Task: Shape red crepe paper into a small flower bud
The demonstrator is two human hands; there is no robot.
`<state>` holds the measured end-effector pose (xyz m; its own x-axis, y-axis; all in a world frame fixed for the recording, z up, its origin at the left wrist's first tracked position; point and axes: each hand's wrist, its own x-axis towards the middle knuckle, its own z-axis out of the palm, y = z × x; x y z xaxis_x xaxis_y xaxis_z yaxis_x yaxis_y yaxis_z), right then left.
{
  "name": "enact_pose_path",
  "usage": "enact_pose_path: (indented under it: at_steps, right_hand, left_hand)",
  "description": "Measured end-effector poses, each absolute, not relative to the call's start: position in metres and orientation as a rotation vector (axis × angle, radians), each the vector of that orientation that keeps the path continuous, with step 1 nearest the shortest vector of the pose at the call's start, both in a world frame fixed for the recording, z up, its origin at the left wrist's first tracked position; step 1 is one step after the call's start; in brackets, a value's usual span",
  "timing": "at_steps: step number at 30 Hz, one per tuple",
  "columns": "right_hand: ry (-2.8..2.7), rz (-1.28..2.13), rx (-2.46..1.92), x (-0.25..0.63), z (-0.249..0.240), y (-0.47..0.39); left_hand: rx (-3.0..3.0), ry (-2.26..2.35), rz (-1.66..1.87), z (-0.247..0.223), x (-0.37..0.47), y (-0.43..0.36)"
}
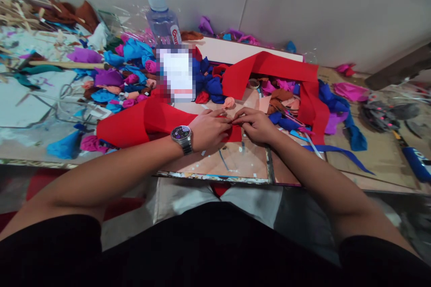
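A long red cloth strip (pixel 164 119) lies across the near part of the worktable, its right end under my hands. My left hand (pixel 210 129), below a wrist with a dark-faced watch (pixel 182 134), has its fingers bent over this end, gripping it. From the other side my right hand (pixel 255 124) pinches the strip's edge, and the fingertips of both hands nearly meet. Just beyond them sits a small peach cloth rosette (pixel 229 102). A second red strip (pixel 269 66) loops over the pile behind my right hand.
A clear bottle (pixel 163 22) with a white cap stands at the back, behind a blurred-out phone-like screen (pixel 178 74). Blue, purple and pink cloth rosettes (pixel 111 78) heap up on the left. Thin wooden sticks (pixel 23 13) lie far left, cardboard (pixel 377 154) on the right.
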<state>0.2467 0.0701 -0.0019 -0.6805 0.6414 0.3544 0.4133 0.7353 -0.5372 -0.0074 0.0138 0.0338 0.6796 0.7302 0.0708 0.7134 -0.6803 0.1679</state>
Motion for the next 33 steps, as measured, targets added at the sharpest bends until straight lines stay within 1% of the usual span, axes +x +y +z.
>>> enact_pose_path:
  at_steps: [8, 12, 27, 33]
  right_hand:
    - [-2.405, 0.528, -0.773, 0.246, 0.0, 0.07]
    - [-2.376, 0.599, -0.75, 0.245, 0.003, 0.067]
    - [-2.344, 0.694, -0.933, 0.245, 0.009, 0.065]
    - [-2.379, 0.656, -0.978, 0.245, 0.014, 0.065]
  left_hand:
    - [2.742, 1.154, 0.158, 0.035, -0.007, 0.016]
    - [2.742, 1.146, 0.201, 0.036, -0.006, 0.016]
    - [2.756, 1.164, 0.195, 0.029, -0.007, 0.018]
    - [2.785, 1.157, 0.211, 0.03, -0.009, 0.018]
